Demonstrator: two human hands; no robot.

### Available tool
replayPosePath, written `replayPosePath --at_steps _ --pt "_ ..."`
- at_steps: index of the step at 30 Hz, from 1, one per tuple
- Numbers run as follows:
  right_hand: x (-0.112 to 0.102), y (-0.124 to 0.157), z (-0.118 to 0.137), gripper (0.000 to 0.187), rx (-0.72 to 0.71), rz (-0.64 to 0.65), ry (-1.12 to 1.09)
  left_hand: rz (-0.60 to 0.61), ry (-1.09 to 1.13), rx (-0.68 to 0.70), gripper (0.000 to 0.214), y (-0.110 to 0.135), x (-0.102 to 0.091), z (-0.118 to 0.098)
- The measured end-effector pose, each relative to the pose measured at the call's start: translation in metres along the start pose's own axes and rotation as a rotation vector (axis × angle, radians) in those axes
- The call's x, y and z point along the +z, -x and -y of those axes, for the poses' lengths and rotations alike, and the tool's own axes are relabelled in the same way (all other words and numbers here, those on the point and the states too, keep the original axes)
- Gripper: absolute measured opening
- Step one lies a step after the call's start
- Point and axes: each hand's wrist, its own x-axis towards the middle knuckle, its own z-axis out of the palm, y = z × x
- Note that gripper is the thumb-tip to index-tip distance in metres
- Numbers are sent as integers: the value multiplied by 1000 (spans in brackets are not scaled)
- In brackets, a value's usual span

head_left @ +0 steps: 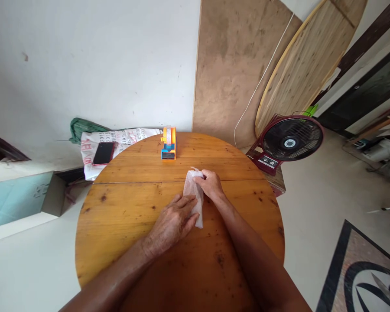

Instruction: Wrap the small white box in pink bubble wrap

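Note:
A narrow white translucent bundle [190,186], which looks like a soft wrapped packet, lies lengthwise on the round wooden table [126,225]. My right hand [211,184] is closed at the bundle's far right edge, its thumb and fingers pinching the wrapping. Across the bundle's nearer half lies my left hand [173,216], fingers stretched out and thumb apart, pressing on it from the left. Whatever is inside the wrapping cannot be made out. Farther back on the table stands an orange and blue tape dispenser [169,145] with a roll of tape.
Beyond the table's left edge, a black phone [104,153] lies on a white printed sack [88,167]. A dark red fan [290,142] stands to the right. Against the wall lean a brown board [234,56] and a round wooden tabletop [299,73]; a white cord [263,76] hangs there.

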Motion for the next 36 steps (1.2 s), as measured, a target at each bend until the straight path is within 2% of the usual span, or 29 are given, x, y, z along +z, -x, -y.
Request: replayPosePath --at_steps 6,9,11,15,17,20,25,31,33,36 --pt "-1 2 4 31 -16 -2 63 -10 -38 1 29 0 4 1" --pt "0 1 3 31 -26 -9 8 8 -44 -15 29 0 4 1" --pt "1 0 1 29 3 2 -124 13 -39 -16 29 1 4 2" --pt "3 2 6 23 138 84 -531 18 -30 -22 28 1 4 2" --pt "0 6 14 28 174 132 -697 19 -19 -36 28 1 4 3" --pt "-11 13 27 35 189 194 -814 5 14 -53 28 1 5 3" --pt "-26 29 39 29 175 272 -869 -7 15 -62 28 1 5 5" --pt "-19 44 42 30 159 188 -944 -50 10 -42 28 3 10 6" --pt "-18 49 45 32 128 155 -909 -72 8 -78 28 4 11 5" --pt "-21 58 49 33 67 121 -819 -62 -24 -206 27 4 11 1"
